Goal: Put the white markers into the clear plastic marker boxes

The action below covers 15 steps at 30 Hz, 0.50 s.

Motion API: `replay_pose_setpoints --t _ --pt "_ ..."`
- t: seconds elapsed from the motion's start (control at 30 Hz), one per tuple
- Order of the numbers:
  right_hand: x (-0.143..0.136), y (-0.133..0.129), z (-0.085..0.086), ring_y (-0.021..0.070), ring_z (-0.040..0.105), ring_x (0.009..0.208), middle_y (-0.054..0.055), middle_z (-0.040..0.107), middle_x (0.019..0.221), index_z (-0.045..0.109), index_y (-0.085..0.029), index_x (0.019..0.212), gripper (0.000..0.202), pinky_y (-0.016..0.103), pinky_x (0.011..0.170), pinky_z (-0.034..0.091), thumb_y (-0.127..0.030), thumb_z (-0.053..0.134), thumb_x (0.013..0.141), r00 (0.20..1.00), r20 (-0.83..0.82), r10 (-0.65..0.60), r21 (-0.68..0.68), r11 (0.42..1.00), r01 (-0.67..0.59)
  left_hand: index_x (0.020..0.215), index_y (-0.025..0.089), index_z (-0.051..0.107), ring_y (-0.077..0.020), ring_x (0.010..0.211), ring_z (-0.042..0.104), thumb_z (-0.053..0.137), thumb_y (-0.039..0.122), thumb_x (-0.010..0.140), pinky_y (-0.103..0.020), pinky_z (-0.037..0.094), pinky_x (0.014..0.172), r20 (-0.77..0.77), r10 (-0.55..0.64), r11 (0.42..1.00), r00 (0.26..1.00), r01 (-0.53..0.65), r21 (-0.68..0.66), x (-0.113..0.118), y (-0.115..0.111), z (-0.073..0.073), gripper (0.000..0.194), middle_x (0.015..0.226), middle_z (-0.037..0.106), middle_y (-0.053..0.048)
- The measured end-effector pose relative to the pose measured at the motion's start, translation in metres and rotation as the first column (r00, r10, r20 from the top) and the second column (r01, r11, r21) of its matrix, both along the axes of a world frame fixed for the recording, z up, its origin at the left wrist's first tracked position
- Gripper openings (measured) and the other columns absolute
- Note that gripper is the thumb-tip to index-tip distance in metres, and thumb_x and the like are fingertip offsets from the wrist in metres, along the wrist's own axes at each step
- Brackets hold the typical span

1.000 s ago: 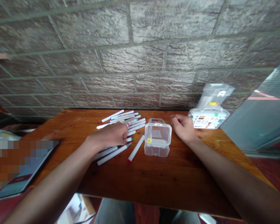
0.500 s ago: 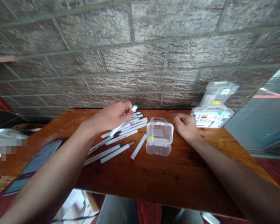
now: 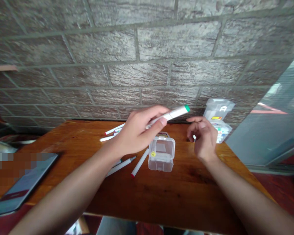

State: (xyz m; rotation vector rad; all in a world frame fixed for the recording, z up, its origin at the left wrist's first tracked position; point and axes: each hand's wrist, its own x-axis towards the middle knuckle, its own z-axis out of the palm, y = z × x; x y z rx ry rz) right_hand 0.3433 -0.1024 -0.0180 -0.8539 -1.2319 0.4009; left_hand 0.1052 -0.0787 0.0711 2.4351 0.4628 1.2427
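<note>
A white marker with a green end (image 3: 177, 112) is gripped in my left hand (image 3: 143, 129), its green end pointing right toward my other hand. My right hand (image 3: 203, 137) is raised with bent fingers apart, and nothing shows between them. Below my left hand stands a small clear plastic box (image 3: 161, 164) with its lid up and a yellow sticker on it. A white marker with a red end (image 3: 140, 163) lies just left of the box. Several more white markers (image 3: 121, 167) lie partly hidden behind and under my left hand and wrist.
A clear case with a printed label (image 3: 222, 130) stands open at the table's back right, holding markers. A tablet or phone (image 3: 24, 186) lies on the wooden table (image 3: 181, 195) at the left. The brick wall (image 3: 152, 71) rises behind the table.
My left hand has lifted the green-ended marker and moved right, over the clear box. The fingers of my right hand have spread from a closed pose. The view has shifted slightly.
</note>
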Motion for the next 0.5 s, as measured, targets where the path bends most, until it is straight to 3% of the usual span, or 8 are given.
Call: replay_pose_setpoints --t 0.07,0.13,0.3,0.4,0.5 --pt "-0.006 -0.014 0.012 0.0136 0.041 0.044 -0.004 0.057 0.058 0.070 -0.022 0.118 0.051 0.027 0.040 0.030 -0.067 0.059 0.096 0.996 0.040 0.081 0.139 0.987 -0.086 0.118 0.017 0.074 -0.0149 0.083 0.070 0.061 0.026 0.105 -0.025 0.051 0.074 -0.104 0.049 0.986 0.993 -0.031 0.165 0.001 -0.006 -0.006 0.020 0.095 0.077 -0.004" --pt "-0.013 -0.028 0.020 0.0148 0.046 0.047 -0.003 0.057 0.061 0.069 -0.023 0.129 0.060 0.028 0.041 0.033 -0.070 0.064 0.093 0.981 0.146 0.124 0.184 0.971 -0.150 0.123 0.016 0.074 -0.0162 0.089 0.073 0.063 0.022 0.104 -0.025 0.053 0.080 -0.131 0.056 0.964 0.990 -0.019 0.266 0.000 -0.007 -0.013 0.023 0.101 0.079 -0.005" --pt "-0.029 -0.050 0.025 0.0156 0.066 0.064 0.001 0.074 0.082 0.076 -0.027 0.115 0.019 0.029 0.062 0.053 -0.033 0.075 0.097 0.912 0.409 -0.022 0.169 0.984 -0.052 0.123 0.019 0.078 -0.0155 0.096 0.077 0.071 0.020 0.099 -0.023 0.056 0.085 -0.068 -0.016 0.932 0.998 0.039 0.360 -0.006 -0.004 -0.031 0.025 0.110 0.082 -0.007" --pt "-0.035 -0.054 0.023 0.0152 0.067 0.062 0.002 0.075 0.082 0.077 -0.027 0.111 0.012 0.029 0.060 0.054 -0.026 0.071 0.100 0.933 0.354 -0.070 0.172 0.985 0.008 0.115 0.019 0.081 -0.0144 0.082 0.076 0.080 0.027 0.093 -0.023 0.057 0.077 0.018 -0.001 0.947 1.000 -0.004 0.322 -0.012 -0.001 -0.041 0.023 0.101 0.083 -0.006" --pt "-0.038 -0.052 0.024 0.0154 0.065 0.057 0.000 0.072 0.074 0.074 -0.026 0.109 0.009 0.028 0.051 0.051 -0.030 0.070 0.101 0.985 0.172 -0.020 0.147 0.989 -0.005 0.105 0.018 0.083 -0.0145 0.074 0.073 0.081 0.034 0.093 -0.023 0.055 0.067 0.175 0.035 0.998 0.984 -0.045 0.054 -0.018 0.003 -0.051 0.021 0.094 0.083 -0.007"
